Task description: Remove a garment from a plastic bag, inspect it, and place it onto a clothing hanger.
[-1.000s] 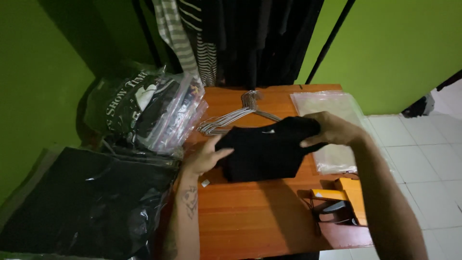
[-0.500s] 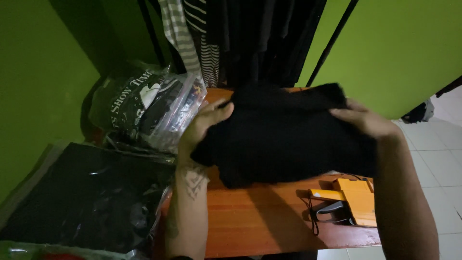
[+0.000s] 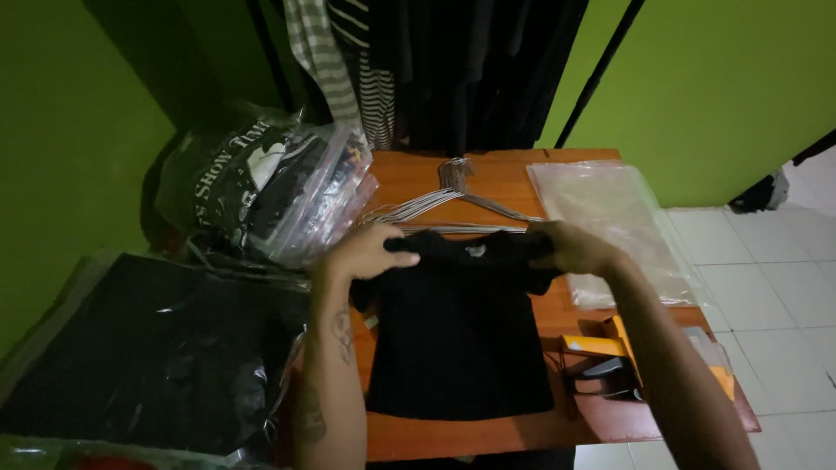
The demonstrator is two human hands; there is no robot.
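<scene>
While the black shirt (image 3: 457, 339) lies on the wooden table (image 3: 488, 187), both hands' fingers (image 3: 396, 257) clench its top edge.

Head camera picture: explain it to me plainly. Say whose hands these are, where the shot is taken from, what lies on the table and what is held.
There is no machine here. A person wears a camera on the head, so the picture looks down at their own two bare hands.

The left hand and right hand each grip the top edge of a folded black garment, which lies flat on an orange wooden table.

Also on the table: wire hangers, an empty clear plastic bag and a yellow and black tool, whose kind I cannot tell. To the left sit clear bags of packed clothes and a black plastic bag. Clothes hang behind.
</scene>
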